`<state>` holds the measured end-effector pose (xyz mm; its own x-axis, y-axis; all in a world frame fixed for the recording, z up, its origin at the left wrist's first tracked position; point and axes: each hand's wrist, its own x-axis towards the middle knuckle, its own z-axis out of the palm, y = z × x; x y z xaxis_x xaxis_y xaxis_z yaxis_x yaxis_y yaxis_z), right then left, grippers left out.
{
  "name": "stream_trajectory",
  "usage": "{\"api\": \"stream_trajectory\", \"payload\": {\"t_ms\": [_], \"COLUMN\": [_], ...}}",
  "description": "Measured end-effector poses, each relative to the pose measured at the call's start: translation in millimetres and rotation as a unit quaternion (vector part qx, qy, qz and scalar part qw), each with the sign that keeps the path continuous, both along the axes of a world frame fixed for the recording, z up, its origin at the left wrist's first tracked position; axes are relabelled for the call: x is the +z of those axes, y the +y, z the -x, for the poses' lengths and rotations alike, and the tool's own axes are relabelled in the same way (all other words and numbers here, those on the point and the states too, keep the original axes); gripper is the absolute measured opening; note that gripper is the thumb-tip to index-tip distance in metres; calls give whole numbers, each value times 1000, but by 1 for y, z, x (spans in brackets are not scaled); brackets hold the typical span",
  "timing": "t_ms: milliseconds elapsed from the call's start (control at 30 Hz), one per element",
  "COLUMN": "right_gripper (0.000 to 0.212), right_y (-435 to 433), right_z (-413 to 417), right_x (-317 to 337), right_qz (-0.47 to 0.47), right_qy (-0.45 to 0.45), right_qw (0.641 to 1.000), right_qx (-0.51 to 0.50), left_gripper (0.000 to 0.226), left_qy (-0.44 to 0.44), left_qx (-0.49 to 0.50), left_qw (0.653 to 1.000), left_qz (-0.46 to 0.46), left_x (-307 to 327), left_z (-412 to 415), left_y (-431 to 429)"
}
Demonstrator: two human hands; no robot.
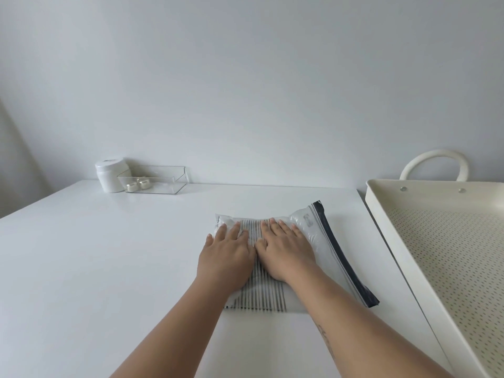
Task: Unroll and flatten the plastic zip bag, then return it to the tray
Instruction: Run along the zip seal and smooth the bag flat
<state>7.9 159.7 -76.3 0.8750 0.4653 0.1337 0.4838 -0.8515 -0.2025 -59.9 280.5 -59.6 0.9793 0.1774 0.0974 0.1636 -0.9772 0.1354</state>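
Observation:
A clear plastic zip bag with a dark zip strip along its right edge lies spread out on the white table. Inside it shows a striped cloth. My left hand rests palm down on the bag's left part, fingers spread. Beside it, thumbs nearly touching, my right hand lies flat on the bag's middle. Neither hand grips anything. The cream perforated tray stands to the right of the table, a little apart from the bag's zip edge.
At the table's back left stand a white jar and a clear plastic box with two small pale objects in it. The tray has a looped handle at its far side. A plain wall rises behind.

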Motion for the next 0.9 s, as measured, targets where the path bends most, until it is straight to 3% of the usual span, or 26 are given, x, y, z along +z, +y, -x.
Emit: {"api": "stream_trajectory", "payload": {"t_ms": [900], "right_gripper": [69], "right_y": [-18], "right_z": [-9], "right_x": [-1], "right_qz": [20], "right_qy": [25], "right_qw": [998], "right_qx": [-49], "left_gripper": [55], "left_qy": [3], "left_qx": [1], "left_qw": [1000], "left_qz": [-28], "left_x": [-1], "left_z": [-2], "left_y": [-3]}}
